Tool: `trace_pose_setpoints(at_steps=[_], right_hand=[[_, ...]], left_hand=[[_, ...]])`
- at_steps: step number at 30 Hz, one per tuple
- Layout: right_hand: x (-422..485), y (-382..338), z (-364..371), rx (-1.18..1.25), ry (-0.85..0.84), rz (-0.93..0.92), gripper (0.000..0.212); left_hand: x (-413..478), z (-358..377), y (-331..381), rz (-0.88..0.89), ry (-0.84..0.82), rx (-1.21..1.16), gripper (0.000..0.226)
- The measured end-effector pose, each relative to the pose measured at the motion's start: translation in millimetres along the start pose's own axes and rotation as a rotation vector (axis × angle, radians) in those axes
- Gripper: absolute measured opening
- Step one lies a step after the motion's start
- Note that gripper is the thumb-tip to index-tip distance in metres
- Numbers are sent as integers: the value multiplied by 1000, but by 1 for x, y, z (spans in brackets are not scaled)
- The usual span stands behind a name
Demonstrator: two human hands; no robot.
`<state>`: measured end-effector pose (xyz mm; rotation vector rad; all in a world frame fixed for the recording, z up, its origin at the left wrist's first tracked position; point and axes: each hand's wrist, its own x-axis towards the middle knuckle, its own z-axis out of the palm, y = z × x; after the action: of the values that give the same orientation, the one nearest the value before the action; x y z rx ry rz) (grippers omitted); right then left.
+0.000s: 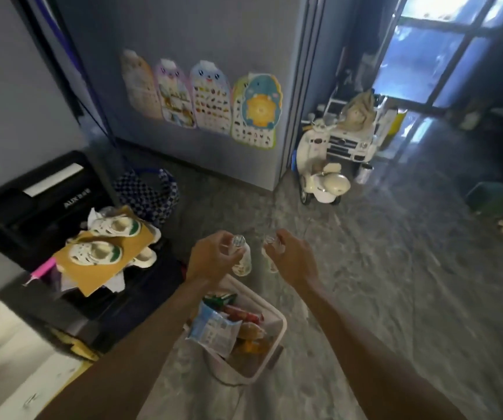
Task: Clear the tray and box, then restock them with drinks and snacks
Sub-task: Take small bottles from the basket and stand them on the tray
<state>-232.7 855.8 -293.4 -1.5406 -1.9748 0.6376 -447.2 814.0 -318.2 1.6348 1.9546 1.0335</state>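
Head view, looking down over two bare forearms reaching forward above a grey marbled floor (380, 253). The left hand (213, 259) has its fingers curled round the neck of a small clear bottle of pale drink (243, 263), which hangs upright just right of the palm, its shiny cap level with the fingertips. The right hand (294, 257) pinches the top of a second small clear bottle (271, 265) at its left side; this one is blurred, and only a pale see-through body shows. The two bottles hang near each other between the hands, apart. Directly below the left wrist stands a pale plastic basket (279, 328) with rounded corners, filled with crinkled snack packets (213, 328) in blue-white, red, green and orange. The bottles are above the basket's far edge, not inside it. To the left, white and green children's shoes (113, 227) lie on a brown cardboard sheet (92, 274) over a black appliance (32, 207), with a blue and white checkered bag (150, 192) behind. Ahead stands a tall grey cabinet (198, 31) bearing four cartoon posters (210, 97); right of it are a cream toy scooter (323, 174) and a white toy car (350, 144)
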Motion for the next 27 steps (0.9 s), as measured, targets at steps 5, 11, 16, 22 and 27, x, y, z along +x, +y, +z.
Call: trace_pose_setpoints(at_steps=[5, 11, 16, 22, 27], right_hand=[[12, -71, -12, 38, -15, -203, 31], [-4, -158, 20, 129, -106, -424, 37], [-44, -234, 68, 155, -257, -589, 38], [-137, -335, 133, 212, -389, -781, 30], [-228, -403, 191, 262, -537, -850, 29]], left_hand=[[-16, -69, 14, -71, 147, -17, 43], [-79, -159, 4, -239, 366, 35, 39], [-163, -237, -17, -367, 503, 112, 33], [-293, -319, -55, -559, 697, 153, 45], [-404, -377, -92, -675, 826, 137, 50]])
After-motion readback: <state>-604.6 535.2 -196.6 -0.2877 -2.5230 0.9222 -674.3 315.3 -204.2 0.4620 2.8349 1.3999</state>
